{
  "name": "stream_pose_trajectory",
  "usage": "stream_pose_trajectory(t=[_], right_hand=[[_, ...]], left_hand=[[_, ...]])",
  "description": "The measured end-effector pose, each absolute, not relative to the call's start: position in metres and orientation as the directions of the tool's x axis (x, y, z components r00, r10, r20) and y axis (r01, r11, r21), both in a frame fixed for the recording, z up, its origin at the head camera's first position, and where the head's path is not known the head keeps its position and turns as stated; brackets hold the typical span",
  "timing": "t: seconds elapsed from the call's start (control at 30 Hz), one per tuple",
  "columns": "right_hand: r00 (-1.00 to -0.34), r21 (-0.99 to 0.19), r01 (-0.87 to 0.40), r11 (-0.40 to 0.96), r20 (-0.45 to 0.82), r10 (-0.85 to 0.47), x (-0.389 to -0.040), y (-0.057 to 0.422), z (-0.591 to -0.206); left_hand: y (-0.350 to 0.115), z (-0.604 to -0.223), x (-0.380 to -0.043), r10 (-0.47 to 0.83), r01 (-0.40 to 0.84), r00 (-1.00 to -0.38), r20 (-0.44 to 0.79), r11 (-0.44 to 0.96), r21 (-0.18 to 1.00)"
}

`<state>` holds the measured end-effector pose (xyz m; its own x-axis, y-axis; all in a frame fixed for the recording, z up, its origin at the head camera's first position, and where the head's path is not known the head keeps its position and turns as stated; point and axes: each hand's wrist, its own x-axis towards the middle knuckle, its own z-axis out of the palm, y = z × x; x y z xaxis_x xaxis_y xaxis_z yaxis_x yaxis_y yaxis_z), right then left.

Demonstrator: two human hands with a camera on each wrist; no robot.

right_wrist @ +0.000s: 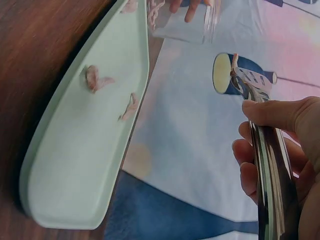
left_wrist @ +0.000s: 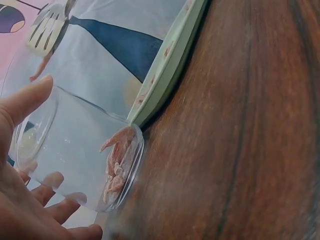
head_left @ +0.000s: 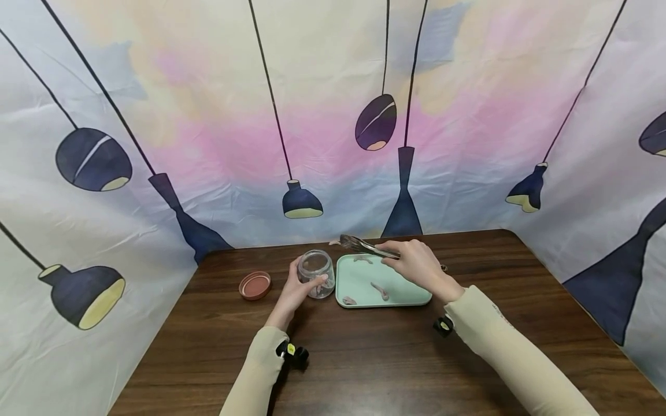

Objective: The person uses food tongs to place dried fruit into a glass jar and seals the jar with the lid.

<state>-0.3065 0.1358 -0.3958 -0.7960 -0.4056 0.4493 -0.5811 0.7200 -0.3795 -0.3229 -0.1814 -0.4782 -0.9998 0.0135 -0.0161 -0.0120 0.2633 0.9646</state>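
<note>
My left hand [head_left: 294, 293] grips a clear open jar [head_left: 315, 263], thumb on one side and fingers around the other. At the jar's bottom lie small pinkish meat pieces [left_wrist: 118, 162]. My right hand [head_left: 418, 263] holds metal tongs [head_left: 360, 244] with slotted heads. A slim piece of meat [left_wrist: 43, 65] dangles from the tongs' tips, beyond the jar's mouth and slightly to its right in the head view. Beside the jar lies a pale green tray [head_left: 359, 284]; three meat pieces are spread on it, one [right_wrist: 94, 79] near its middle.
A reddish-brown lid [head_left: 255, 285] lies on the wooden table [head_left: 364, 358], left of the jar. Right behind the table's far edge hangs a cloth backdrop [head_left: 333, 144] printed with lamps. Each wrist carries a small black device [head_left: 443, 326].
</note>
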Motion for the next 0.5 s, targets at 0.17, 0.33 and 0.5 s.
stream_pose_trajectory(t=[0.17, 0.33, 0.5], right_hand=[[-0.795, -0.374, -0.592, 0.714, 0.419, -0.440, -0.311, 0.121, -0.393], [-0.798, -0.375, -0.595, 0.711, 0.386, -0.464, -0.315, 0.108, -0.395], [-0.781, -0.353, -0.617, 0.704, 0.384, -0.492, -0.320, 0.099, -0.395]], left_hand=[[-0.180, -0.476, -0.322, 0.023, -0.016, -1.000, -0.022, 0.241, 0.970], [-0.178, -0.471, -0.319, 0.046, -0.022, -0.998, -0.033, 0.210, 0.977], [-0.179, -0.475, -0.320, 0.023, -0.024, -0.999, -0.030, 0.222, 0.975]])
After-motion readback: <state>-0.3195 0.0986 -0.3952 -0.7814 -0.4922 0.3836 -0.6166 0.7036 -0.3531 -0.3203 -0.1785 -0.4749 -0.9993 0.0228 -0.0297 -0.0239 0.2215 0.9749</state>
